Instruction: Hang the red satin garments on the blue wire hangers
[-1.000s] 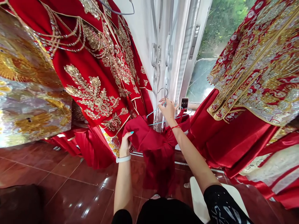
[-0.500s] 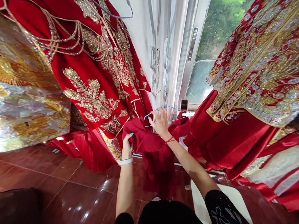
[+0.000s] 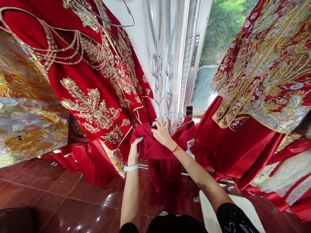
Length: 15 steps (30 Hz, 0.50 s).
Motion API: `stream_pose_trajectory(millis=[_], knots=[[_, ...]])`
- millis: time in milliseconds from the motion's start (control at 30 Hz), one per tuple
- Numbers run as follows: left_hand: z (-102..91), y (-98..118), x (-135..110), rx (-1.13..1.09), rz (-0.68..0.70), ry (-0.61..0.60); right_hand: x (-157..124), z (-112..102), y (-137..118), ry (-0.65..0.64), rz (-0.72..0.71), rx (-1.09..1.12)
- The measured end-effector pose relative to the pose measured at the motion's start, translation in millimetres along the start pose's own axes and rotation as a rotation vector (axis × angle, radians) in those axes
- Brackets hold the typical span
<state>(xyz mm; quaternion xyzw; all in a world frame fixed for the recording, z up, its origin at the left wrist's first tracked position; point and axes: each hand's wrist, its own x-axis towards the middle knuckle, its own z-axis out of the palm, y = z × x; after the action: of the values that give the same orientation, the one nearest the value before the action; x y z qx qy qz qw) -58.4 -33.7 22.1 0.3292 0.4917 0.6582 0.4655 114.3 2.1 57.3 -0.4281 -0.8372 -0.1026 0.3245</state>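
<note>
Red, gold-embroidered cloth garment [image 3: 87, 77]: hangs to our left.
Dark-red, plain-fabric dress [image 3: 155, 152]: before us, below the window; we judge we are fitting its left shoulder.
Pale-blue, thin wire hanger [image 3: 168, 112]: behind our fingers, right end apparently under a strap.
Right hand [image 3: 162, 133]: fingers spread against the dress; we cannot tell its grip.
Left hand [image 3: 134, 150]: pinches the dress's left edge; guiding it wireward seems called for.

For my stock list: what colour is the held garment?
The garment is deep red, shown in head view.
</note>
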Motion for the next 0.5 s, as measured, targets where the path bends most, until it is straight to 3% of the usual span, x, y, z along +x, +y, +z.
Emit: stream_pose_trajectory(millis=[67,133,333,500], knots=[[3.4,1,-2,0.128,-0.109,-0.036,0,1,4,0.004,-0.023,0.047],[6.1,1,-3,0.23,-0.13,-0.076,-1,0,7,0.01,-0.062,0.139],[13.7,-10,0,0.275,0.181,-0.207,-12,-8,6,0.178,0.015,0.456],[14.9,-19,1,0.281,0.257,-0.263,-14,-8,-2,0.108,0.046,0.342]])
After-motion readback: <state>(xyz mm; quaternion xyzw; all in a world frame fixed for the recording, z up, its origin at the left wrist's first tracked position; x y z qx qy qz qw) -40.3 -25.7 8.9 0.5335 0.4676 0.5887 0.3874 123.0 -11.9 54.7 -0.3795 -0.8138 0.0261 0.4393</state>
